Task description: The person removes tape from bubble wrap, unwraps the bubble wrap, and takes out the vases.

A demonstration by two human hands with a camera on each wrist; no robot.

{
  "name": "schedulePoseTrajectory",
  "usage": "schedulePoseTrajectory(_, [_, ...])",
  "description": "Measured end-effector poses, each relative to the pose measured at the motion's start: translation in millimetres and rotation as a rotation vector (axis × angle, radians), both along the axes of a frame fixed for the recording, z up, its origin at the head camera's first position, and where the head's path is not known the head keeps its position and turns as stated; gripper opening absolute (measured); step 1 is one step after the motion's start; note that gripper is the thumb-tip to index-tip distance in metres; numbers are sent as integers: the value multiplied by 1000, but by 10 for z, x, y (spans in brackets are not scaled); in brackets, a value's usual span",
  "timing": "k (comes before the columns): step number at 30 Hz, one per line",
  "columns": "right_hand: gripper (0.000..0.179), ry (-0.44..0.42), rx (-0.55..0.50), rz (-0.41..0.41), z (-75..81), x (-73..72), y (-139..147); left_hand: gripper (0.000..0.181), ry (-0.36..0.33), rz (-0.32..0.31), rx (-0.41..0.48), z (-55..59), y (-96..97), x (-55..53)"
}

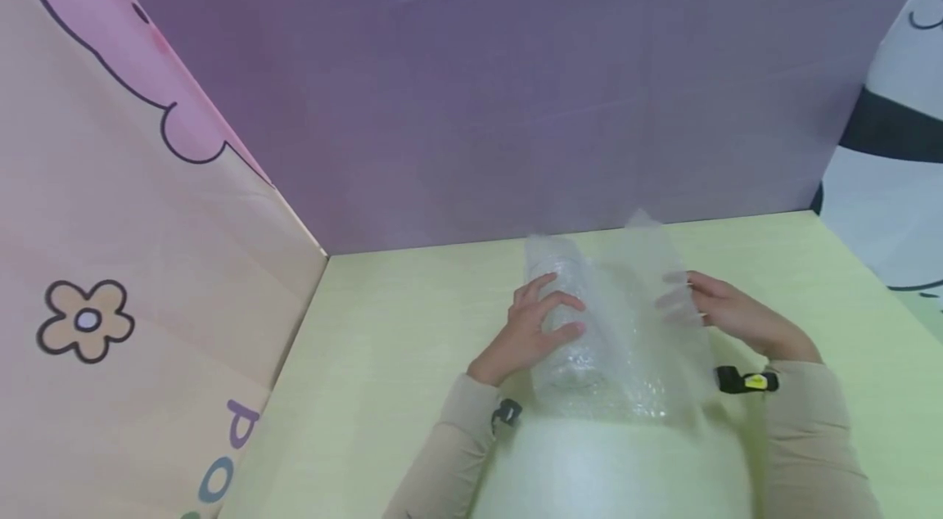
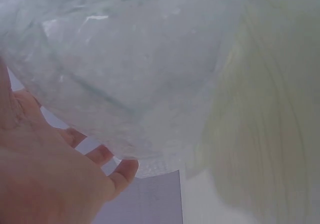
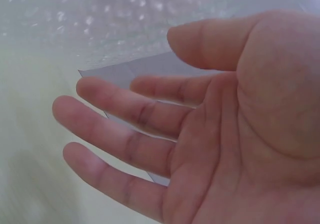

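A clear sheet of bubble wrap (image 1: 641, 347) stands over the table, its left part rolled into a thick bundle (image 1: 570, 359). What lies inside the roll, if anything, cannot be made out. My left hand (image 1: 526, 335) holds the bundle from its left side, thumb and fingers curved round it; the left wrist view shows the fingertips (image 2: 126, 169) against the plastic. On the right, my right hand (image 1: 740, 314) has its fingers behind the loose flap, showing faintly through it. The right wrist view shows that hand's palm (image 3: 200, 149) with the fingers extended and the bubble wrap (image 3: 90, 24) beyond.
The pale yellow-green table (image 1: 383, 363) extends around both hands. A purple-grey backdrop (image 1: 471, 93) rises along its far edge. Printed cloth panels flank it, one with a flower (image 1: 87, 321) at left, another with a black band (image 1: 887, 130) at right.
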State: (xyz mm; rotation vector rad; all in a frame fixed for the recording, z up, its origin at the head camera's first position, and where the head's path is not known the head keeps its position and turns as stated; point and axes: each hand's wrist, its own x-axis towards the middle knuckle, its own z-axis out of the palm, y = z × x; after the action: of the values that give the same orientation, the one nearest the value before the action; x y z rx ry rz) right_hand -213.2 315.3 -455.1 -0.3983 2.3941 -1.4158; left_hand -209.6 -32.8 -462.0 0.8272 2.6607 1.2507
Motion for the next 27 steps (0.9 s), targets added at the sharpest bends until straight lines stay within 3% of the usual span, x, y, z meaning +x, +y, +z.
schedulePoseTrajectory(5, [50, -4, -118, 13, -16, 2, 59, 29, -4, -2, 10, 0, -3, 8])
schedulePoseTrajectory(18, [35, 78, -211, 20, -56, 22, 306, 28, -24, 0, 20, 3, 12, 9])
schedulePoseTrajectory(24, [33, 64, -256, -39, -44, 48, 401, 27, -31, 4, 16, -3, 16, 9])
schedulePoseTrajectory(27, [29, 44, -227, -82, -22, 63, 440, 27, -36, 4, 15, -11, 16, 4])
